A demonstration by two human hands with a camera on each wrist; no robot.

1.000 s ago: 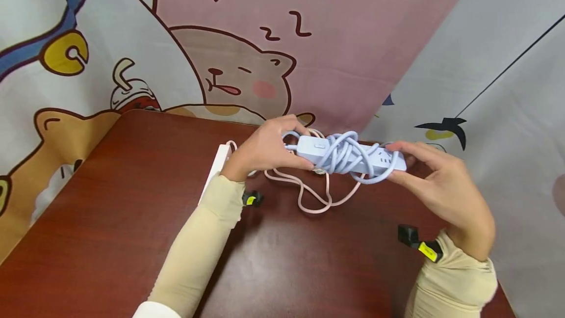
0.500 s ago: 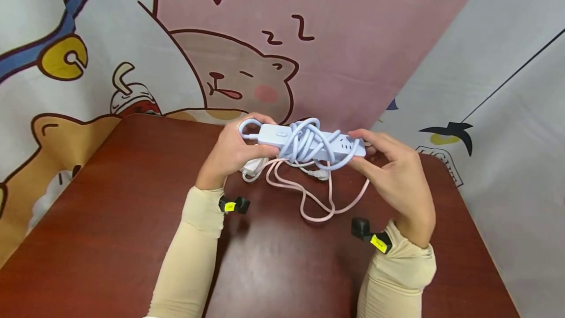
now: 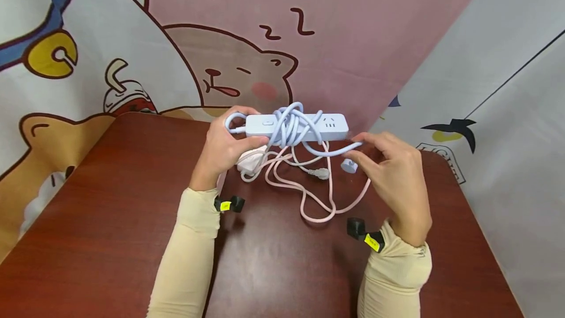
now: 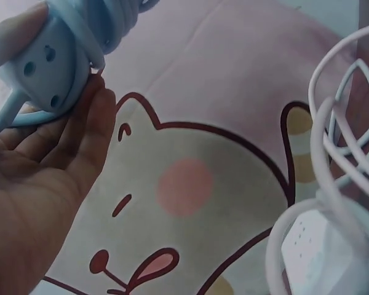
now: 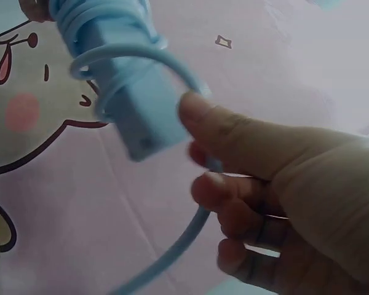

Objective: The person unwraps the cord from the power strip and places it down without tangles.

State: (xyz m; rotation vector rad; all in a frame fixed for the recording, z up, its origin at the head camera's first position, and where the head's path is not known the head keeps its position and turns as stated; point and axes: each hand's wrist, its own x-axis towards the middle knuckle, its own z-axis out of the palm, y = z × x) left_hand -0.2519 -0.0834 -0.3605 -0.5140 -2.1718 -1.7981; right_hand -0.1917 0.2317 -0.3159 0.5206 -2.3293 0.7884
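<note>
A pale blue power strip (image 3: pixel 333 126) is held up over the far part of the table, its own cord (image 3: pixel 289 129) wound round its middle. My left hand (image 3: pixel 222 144) grips the strip's switch end, thumb in front and fingers behind. With thumb and fingers my right hand (image 3: pixel 390 175) pinches a loose stretch of the blue cord (image 5: pixel 172 252), just off the socket end. A round blue plug (image 3: pixel 349 165) hangs below the right fingertips. In the left wrist view, the strip's near end (image 4: pixel 46 67) shows between thumb and fingers.
Behind the strip, a white power strip (image 3: pixel 251 161) lies on the brown table (image 3: pixel 273 259) with pinkish cords (image 3: pixel 304 193) and a grey-white plug (image 3: pixel 320 173). A printed curtain (image 3: pixel 353 38) rises at the table's far edge.
Both hands have shifted left with the blue strip. The right hand has let go of the strip's socket end and now pinches its cord, pulling a loop away; the blue plug has come into view.
</note>
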